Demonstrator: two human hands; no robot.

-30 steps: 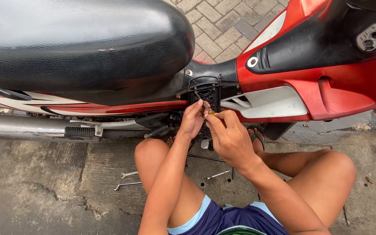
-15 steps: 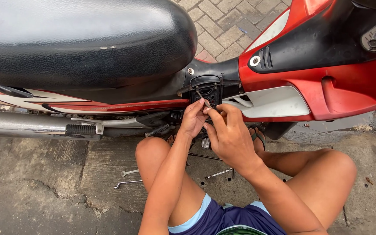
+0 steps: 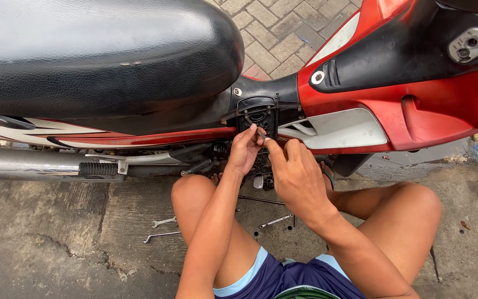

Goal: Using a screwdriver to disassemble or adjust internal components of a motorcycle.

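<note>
Concrete ground (image 3: 40, 238); both hands (image 3: 300, 177) at motorcycle's black housing (image 3: 256, 113), contents unclear.

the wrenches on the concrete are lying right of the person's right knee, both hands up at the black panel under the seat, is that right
Not quite: the head view shows the wrenches lying left of the left knee. Both the left hand and right hand are at the black panel.

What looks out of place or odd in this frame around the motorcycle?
Several wrenches lie scattered on the cracked concrete beside the person's knees. The left hand and right hand meet at an exposed black part below the seat.
</note>
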